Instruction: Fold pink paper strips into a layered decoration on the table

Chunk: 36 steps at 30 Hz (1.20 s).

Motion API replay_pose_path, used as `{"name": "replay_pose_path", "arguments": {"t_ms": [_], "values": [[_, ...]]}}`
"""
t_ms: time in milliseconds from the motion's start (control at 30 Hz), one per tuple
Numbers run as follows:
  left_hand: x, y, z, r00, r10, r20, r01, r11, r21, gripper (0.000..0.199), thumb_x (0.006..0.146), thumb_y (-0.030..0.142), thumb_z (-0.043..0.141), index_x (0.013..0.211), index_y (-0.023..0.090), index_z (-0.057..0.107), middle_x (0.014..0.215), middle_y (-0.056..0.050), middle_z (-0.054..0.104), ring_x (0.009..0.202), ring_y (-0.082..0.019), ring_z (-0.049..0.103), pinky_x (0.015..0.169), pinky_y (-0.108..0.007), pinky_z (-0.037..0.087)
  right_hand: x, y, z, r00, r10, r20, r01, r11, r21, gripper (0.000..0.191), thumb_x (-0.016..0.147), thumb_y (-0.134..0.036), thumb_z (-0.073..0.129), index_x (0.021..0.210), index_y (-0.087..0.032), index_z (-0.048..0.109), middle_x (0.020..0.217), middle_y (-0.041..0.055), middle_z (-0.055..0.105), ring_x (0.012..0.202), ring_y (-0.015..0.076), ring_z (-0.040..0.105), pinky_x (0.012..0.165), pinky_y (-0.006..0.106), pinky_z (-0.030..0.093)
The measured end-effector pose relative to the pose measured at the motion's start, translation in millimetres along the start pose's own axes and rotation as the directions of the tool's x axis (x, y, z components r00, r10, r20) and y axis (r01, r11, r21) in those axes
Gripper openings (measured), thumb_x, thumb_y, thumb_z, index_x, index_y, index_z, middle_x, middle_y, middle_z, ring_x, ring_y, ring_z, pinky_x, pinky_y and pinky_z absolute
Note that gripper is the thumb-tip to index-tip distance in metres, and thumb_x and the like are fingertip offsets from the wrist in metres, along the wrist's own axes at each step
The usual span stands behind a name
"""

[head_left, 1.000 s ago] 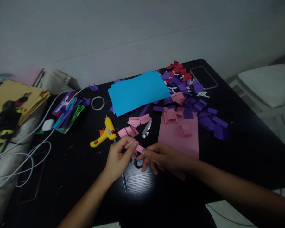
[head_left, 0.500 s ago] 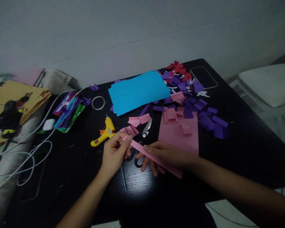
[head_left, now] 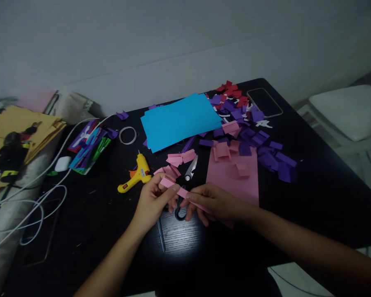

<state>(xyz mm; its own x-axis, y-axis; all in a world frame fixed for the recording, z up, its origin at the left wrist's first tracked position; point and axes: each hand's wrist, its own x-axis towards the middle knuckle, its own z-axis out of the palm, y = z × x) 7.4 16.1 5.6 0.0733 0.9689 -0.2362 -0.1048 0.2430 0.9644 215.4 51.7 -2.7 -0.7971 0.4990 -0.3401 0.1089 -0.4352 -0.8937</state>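
Observation:
A narrow pink paper strip [head_left: 183,192] runs between my two hands above the table. My left hand [head_left: 157,197] pinches it near its left end, thumb on top. My right hand [head_left: 214,201] grips it farther along, with the thumb over the strip and the other fingers below; part of the strip is hidden there. Under the hands lie scissors [head_left: 191,169], their blades pointing away and their black handles partly covered. A dark pen-like stick [head_left: 161,235] rests just below my left hand. Folded pink paper pieces [head_left: 181,157] lie beyond the hands.
A yellow glue gun [head_left: 137,175] lies left of my hands. Blue sheets [head_left: 182,121] are at the back, beside purple pieces [head_left: 278,161] and red scraps [head_left: 231,91]. A pink sheet [head_left: 231,181], a tape roll [head_left: 127,135], a phone [head_left: 265,102] and white cables [head_left: 43,198] also surround the work area.
My left hand has shifted a little right along the strip, closer to my right hand. Less of the strip's far end shows below my right hand now.

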Motion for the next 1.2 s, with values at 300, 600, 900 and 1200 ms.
{"name": "replay_pose_path", "arguments": {"t_ms": [300, 600, 900, 1200], "values": [[-1.8, 0.0, 3.1, 1.0, -0.013, -0.004, 0.013, 0.998, 0.067, 0.029, 0.087, 0.037, 0.079, 0.073, 0.013, 0.069, 0.054, -0.001, 0.068, 0.042, -0.011, 0.061, 0.043, -0.02, 0.052, -0.8, -6.0, 2.7, 1.0, 0.016, -0.011, -0.017, 0.999, -0.035, 0.039, 0.104, -0.045, 0.053, 0.095, -0.013, 0.074, 0.082, 0.0051, 0.076, 0.043, 0.0058, 0.047, 0.041, 0.019, 0.031], [-2.0, 0.1, 0.1, 1.0, -0.001, -0.009, 0.001, 0.998, 0.057, 0.027, 0.09, 0.038, 0.076, 0.082, 0.013, 0.07, 0.055, 0.001, 0.065, 0.043, -0.01, 0.058, 0.042, -0.018, 0.049, -2.1, -8.1, 1.2, 0.999, -0.018, 0.032, 0.019, 1.0, -0.021, 0.049, 0.104, -0.054, 0.051, 0.112, -0.011, 0.075, 0.077, 0.0034, 0.071, 0.051, 0.0071, 0.042, 0.05, 0.021, 0.031], [-2.3, 4.6, 3.7, 0.998, -0.045, 0.049, 0.037, 0.988, 0.153, 0.029, 0.088, 0.039, 0.077, 0.08, 0.011, 0.075, 0.052, 0.0, 0.063, 0.042, -0.008, 0.055, 0.041, -0.016, 0.045, -2.3, -5.1, 0.8, 1.0, -0.002, 0.028, 0.003, 1.0, -0.019, 0.046, 0.101, -0.051, 0.058, 0.083, -0.012, 0.074, 0.068, 0.0008, 0.066, 0.046, 0.0062, 0.036, 0.046, 0.022, 0.026], [-1.4, 2.9, 1.3, 0.998, -0.025, 0.052, 0.015, 0.983, 0.184, 0.023, 0.089, 0.033, 0.075, 0.082, 0.012, 0.074, 0.054, 0.0, 0.065, 0.044, -0.009, 0.058, 0.043, -0.017, 0.048, -4.3, -11.6, 2.4, 1.0, 0.015, -0.007, -0.015, 0.998, -0.067, 0.051, 0.103, -0.052, 0.053, 0.079, -0.013, 0.074, 0.066, 0.0009, 0.064, 0.05, 0.0074, 0.04, 0.047, 0.022, 0.027]]}}
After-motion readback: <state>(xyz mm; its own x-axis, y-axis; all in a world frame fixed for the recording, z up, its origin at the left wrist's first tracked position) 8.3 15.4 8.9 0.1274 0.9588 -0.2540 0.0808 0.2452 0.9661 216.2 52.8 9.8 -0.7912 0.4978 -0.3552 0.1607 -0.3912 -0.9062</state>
